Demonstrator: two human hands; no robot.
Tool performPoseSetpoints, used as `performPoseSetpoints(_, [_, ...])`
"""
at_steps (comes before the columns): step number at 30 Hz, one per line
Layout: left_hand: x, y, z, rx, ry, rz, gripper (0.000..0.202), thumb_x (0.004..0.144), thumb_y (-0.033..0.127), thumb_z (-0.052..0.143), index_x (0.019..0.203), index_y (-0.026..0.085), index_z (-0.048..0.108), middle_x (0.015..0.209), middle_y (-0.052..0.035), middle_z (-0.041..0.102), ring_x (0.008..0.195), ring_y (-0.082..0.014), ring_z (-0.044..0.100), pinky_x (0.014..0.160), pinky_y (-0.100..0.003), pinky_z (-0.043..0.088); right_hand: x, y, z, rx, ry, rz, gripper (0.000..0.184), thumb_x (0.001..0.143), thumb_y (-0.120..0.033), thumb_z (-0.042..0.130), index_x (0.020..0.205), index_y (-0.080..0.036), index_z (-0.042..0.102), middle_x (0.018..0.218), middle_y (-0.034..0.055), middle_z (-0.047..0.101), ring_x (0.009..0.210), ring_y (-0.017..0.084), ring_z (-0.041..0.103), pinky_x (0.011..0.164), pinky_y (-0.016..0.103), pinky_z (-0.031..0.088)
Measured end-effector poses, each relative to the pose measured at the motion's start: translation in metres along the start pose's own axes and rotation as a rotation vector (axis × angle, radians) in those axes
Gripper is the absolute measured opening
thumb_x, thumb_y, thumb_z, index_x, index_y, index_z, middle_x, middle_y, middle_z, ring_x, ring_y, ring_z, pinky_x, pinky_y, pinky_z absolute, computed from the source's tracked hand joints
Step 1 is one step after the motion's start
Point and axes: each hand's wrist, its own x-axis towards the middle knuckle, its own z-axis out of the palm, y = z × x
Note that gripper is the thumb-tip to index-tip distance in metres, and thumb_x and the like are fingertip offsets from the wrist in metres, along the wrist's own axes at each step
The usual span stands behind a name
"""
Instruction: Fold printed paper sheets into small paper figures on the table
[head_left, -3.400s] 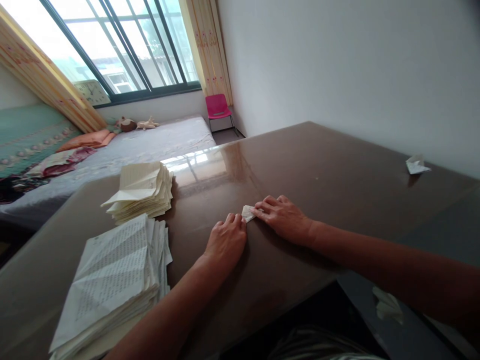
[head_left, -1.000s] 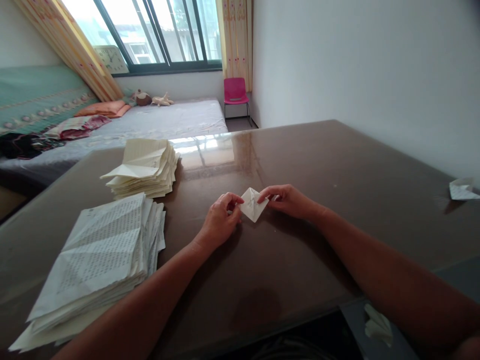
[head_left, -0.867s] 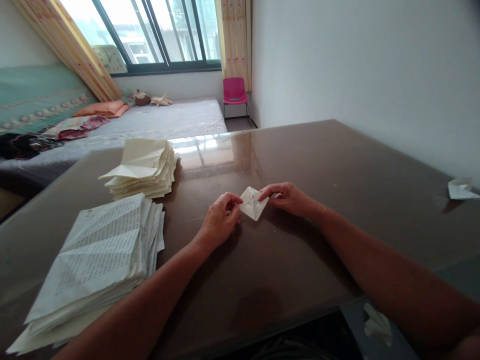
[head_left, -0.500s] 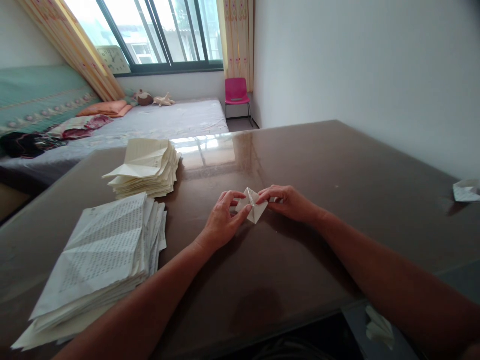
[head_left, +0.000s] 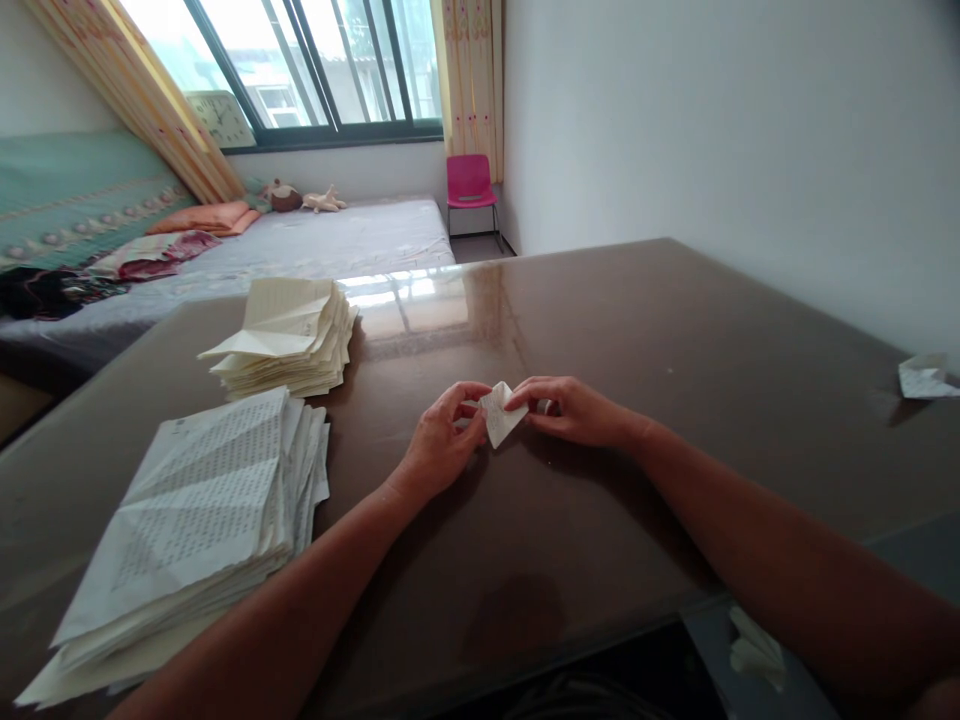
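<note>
A small folded paper [head_left: 501, 418], pale and roughly diamond-shaped, is held just above the brown table [head_left: 600, 310] between both hands. My left hand [head_left: 448, 432] pinches its left edge with thumb and fingers. On the opposite side my right hand [head_left: 568, 408] grips it, the forefinger lying over its face. To the left lies a stack of printed white sheets [head_left: 202, 480] with fold creases, nearest my left forearm. Behind that stack sits a second pile of cream-coloured folded paper [head_left: 289, 335].
A folded white paper piece [head_left: 926, 378] rests at the table's right edge, near the wall [head_left: 712, 120]. Below the front edge, a crumpled pale paper [head_left: 756, 650] is partly visible. Beyond the table stand a bed [head_left: 375, 228] and a pink chair [head_left: 470, 182].
The folded paper has turned from a view with a raised centre crease to a flatter, narrower diamond. My left thumb has shifted off its face to the edge.
</note>
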Motion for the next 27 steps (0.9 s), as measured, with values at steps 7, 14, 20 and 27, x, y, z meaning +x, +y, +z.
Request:
performPoseSetpoints(7, [-0.0003, 0.0021, -0.0013, 0.000, 0.009, -0.016, 0.033, 0.082, 0.041, 0.059, 0.104, 0.017, 0.061, 0.086, -0.0046, 0.066, 0.076, -0.0161, 0.063, 0.059, -0.025, 0.055, -0.0020, 0.0054, 0.0019, 0.009, -0.003, 0.065, 0.026, 0.082, -0.020, 0.055, 0.105, -0.018, 0.068, 0.080, 0.0002, 0.064, 0.065, 0.009, 0.054, 0.066, 0.022, 0.044])
performPoseSetpoints(14, [0.0002, -0.0036, 0.0001, 0.103, 0.020, 0.008, 0.024, 0.082, 0.033, 0.057, 0.099, 0.017, 0.064, 0.081, -0.0022, 0.063, 0.065, -0.0116, 0.059, 0.056, -0.023, 0.055, -0.0009, 0.0042, 0.0010, 0.025, 0.020, 0.081, 0.034, 0.080, -0.016, 0.053, 0.112, -0.018, 0.063, 0.083, -0.0002, 0.065, 0.061, 0.008, 0.051, 0.062, 0.021, 0.041])
performPoseSetpoints(20, [0.0018, -0.0055, -0.0005, 0.184, 0.115, 0.068, 0.017, 0.080, 0.027, 0.057, 0.092, 0.017, 0.063, 0.086, -0.0035, 0.061, 0.075, -0.0141, 0.060, 0.056, -0.022, 0.054, 0.0009, 0.0078, -0.0030, -0.103, 0.134, 0.201, 0.024, 0.085, -0.026, 0.049, 0.096, -0.017, 0.069, 0.064, -0.0031, 0.057, 0.052, 0.008, 0.041, 0.053, 0.021, 0.034])
performPoseSetpoints(27, [-0.0024, 0.0015, 0.0015, 0.261, 0.143, 0.173, 0.014, 0.082, 0.027, 0.056, 0.092, 0.019, 0.062, 0.091, -0.0033, 0.059, 0.083, -0.0144, 0.058, 0.057, -0.019, 0.050, 0.0041, -0.0013, -0.0023, 0.178, 0.259, 0.217, 0.033, 0.082, -0.042, 0.062, 0.101, -0.016, 0.061, 0.090, 0.0038, 0.065, 0.076, 0.013, 0.057, 0.065, 0.023, 0.045])
